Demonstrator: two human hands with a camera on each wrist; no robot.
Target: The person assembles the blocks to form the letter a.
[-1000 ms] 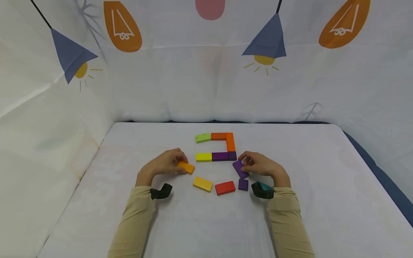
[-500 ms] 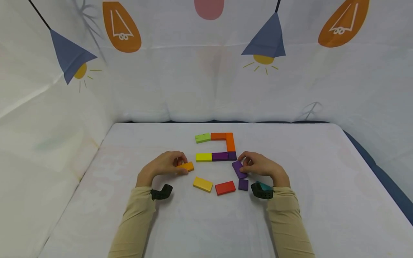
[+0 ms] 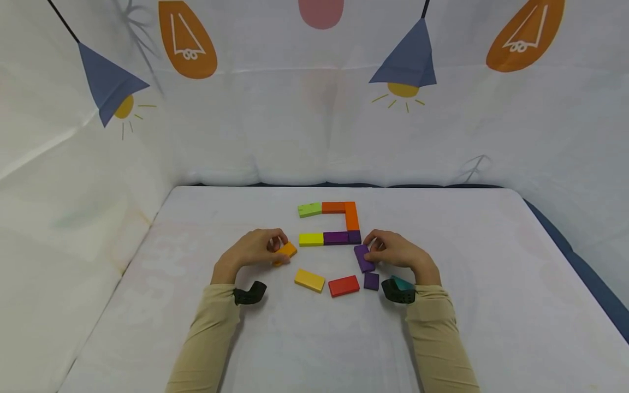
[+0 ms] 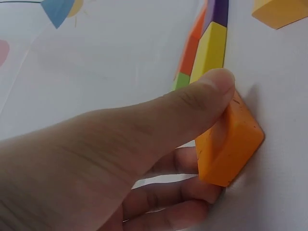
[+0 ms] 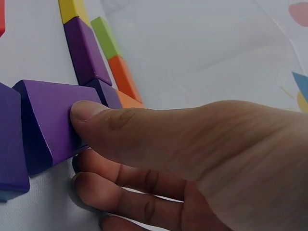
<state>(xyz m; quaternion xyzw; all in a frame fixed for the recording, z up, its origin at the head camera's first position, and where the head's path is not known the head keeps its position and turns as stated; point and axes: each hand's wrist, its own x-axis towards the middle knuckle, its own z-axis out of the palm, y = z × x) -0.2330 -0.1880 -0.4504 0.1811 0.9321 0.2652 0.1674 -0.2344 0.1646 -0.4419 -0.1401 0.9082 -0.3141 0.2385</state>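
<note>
My left hand (image 3: 253,255) pinches an orange block (image 3: 289,249), thumb on the near side and fingers behind. In the left wrist view the thumb lies across this orange block (image 4: 236,144), which stands askew close to the tabletop. On the other side, my right hand (image 3: 400,252) grips a purple block (image 3: 362,258) between thumb and fingers. The right wrist view has this purple block (image 5: 57,113) tilted, beside a small dark purple block (image 5: 9,144). Just beyond both hands, a row joins a yellow block (image 3: 311,239), a purple one (image 3: 336,238) and a dark purple one (image 3: 354,237).
Orange blocks (image 3: 351,216) and a light green block (image 3: 310,210) continue the row into a hook shape. Nearer me lie a yellow-orange block (image 3: 309,280) and a red block (image 3: 344,286). A teal block (image 3: 403,283) shows partly behind the right wrist camera.
The orange block has turned in my left hand, its right end swinging away from me. The purple block in my right hand has turned slightly, its near end shifting left.
</note>
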